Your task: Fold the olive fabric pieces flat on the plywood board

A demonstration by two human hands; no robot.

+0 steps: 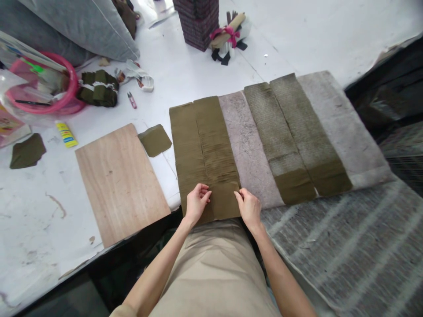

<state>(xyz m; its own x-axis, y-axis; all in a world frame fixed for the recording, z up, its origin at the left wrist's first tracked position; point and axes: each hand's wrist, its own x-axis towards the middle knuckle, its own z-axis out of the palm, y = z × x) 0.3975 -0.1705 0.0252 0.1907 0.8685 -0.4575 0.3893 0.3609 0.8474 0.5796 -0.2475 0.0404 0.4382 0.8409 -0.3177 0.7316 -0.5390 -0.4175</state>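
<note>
Near the table's front edge, my left hand (197, 203) pinches the upper left part of a small olive fabric piece (224, 203). At its upper right corner, the fingertips of my right hand (249, 206) are closed on the same piece. It lies flat at the near end of overlapping olive fabric pieces (189, 141), laid in two columns. Those rest on a long greyish-mauve sheet (249, 149). Farther right on that sheet are two more columns of olive pieces (280, 123), with a pale, fuzzy-looking surface except at their near ends.
Left of the sheet lie a plywood board (122, 185) and a loose olive piece (156, 141). Beyond are a yellow tube (66, 134), thread snips (131, 100), a pink basket (75, 86) and a tied olive bundle (99, 88). A dark stack (200, 22) stands at the back.
</note>
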